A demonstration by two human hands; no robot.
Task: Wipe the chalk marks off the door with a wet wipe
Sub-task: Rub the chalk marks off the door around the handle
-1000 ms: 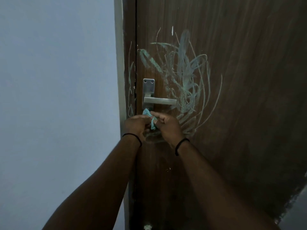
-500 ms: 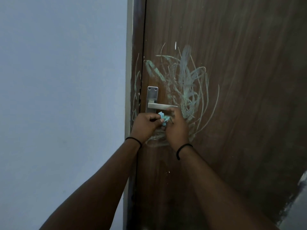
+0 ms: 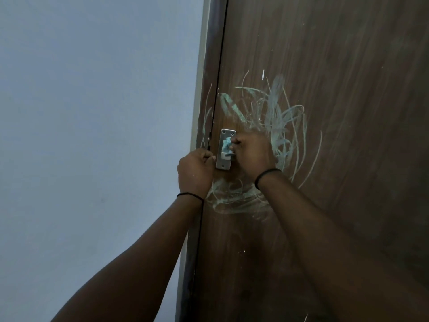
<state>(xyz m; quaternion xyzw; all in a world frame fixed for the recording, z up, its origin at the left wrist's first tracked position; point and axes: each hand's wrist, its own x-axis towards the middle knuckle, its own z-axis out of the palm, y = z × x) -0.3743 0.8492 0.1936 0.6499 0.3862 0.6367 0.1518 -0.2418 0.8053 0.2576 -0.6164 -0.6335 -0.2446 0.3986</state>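
We see a brown wood-grain door (image 3: 336,112) with pale blue-green chalk marks (image 3: 283,117) scribbled across it near its left edge, spreading above, to the right of and below the handle plate (image 3: 224,149). A few thinner strokes cross onto the door frame (image 3: 206,94) just left of the gap. More smeared chalk loops lie under the plate, between our two wrists.

Our right hand (image 3: 251,154) is raised against the door just right of the metal plate, its fingers curled and pinching a crumpled light-blue wet wipe (image 3: 227,144), which is pressed against the upper half of the plate. The lever of the handle is mostly hidden behind this hand; only its stub at the plate shows.

Our left hand (image 3: 196,170) sits at the door's left edge, just beside the lower part of the plate, with fingers curled toward the edge. We cannot tell whether it grips anything there. Each wrist wears a thin black band (image 3: 267,174).

To the left of the frame stands a plain bluish-white wall (image 3: 92,135).
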